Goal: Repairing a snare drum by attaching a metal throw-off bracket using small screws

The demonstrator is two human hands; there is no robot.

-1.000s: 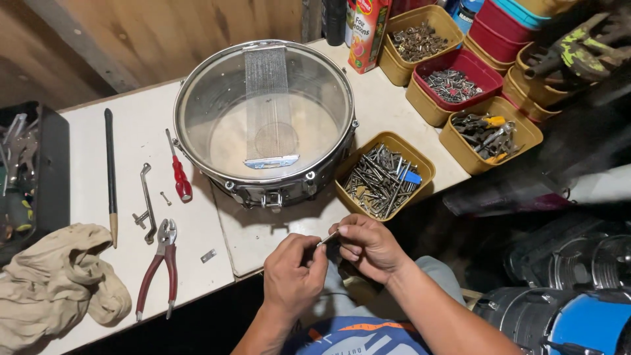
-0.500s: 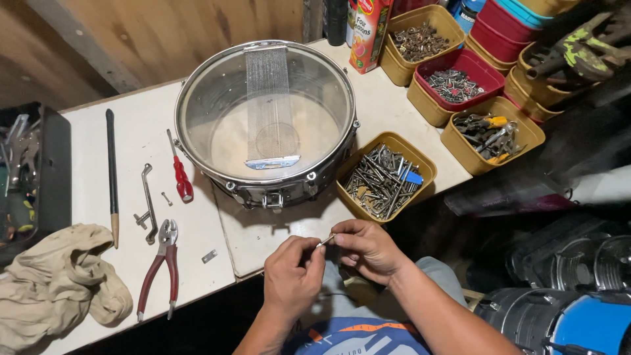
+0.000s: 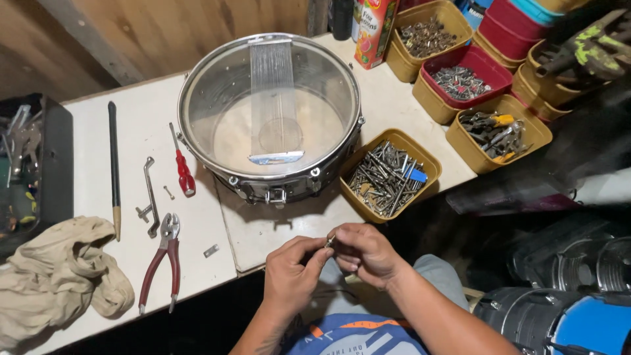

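Note:
My left hand (image 3: 291, 273) and my right hand (image 3: 365, 252) meet just in front of the white table's (image 3: 138, 131) near edge. Together their fingertips pinch a small metal part (image 3: 330, 241); its exact shape is too small to tell. Beyond the hands a snare drum (image 3: 271, 118) lies upside down on the table, its snare wires running across the clear head. A yellow tub of long metal screws (image 3: 388, 174) stands right of the drum, closest to my right hand.
Left of the drum lie a red-handled screwdriver (image 3: 182, 169), a bent metal key (image 3: 151, 197), red-handled pliers (image 3: 163, 260), a long dark rod (image 3: 114, 167) and a beige rag (image 3: 56, 279). Tubs of hardware (image 3: 460, 82) line the right. Drum shells (image 3: 565, 309) sit lower right.
Both hands stay close together over the table's edge, shifting the small part slightly between the fingers. Nothing on the table has moved.

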